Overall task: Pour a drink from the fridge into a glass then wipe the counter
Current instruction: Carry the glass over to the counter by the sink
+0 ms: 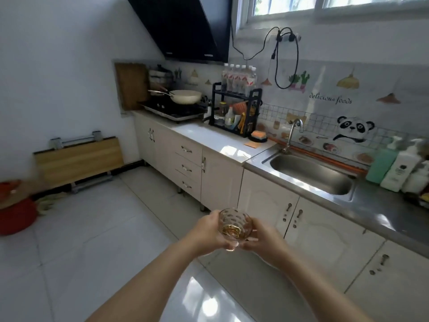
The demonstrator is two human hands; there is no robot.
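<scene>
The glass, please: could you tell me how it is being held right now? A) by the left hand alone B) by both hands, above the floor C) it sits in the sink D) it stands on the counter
B: the left hand and the right hand cup the glass from either side, above the floor tiles.

Dimpled amber glass, upright, above floor

Single head-worn wide-angle view, standing height, looking forward and down over the kitchen floor. Both hands sit close to the lens at bottom centre. The surface runs diagonally from right foreground to far centre, sink nearer, stove farther. Frame tilts noticeably.
</scene>
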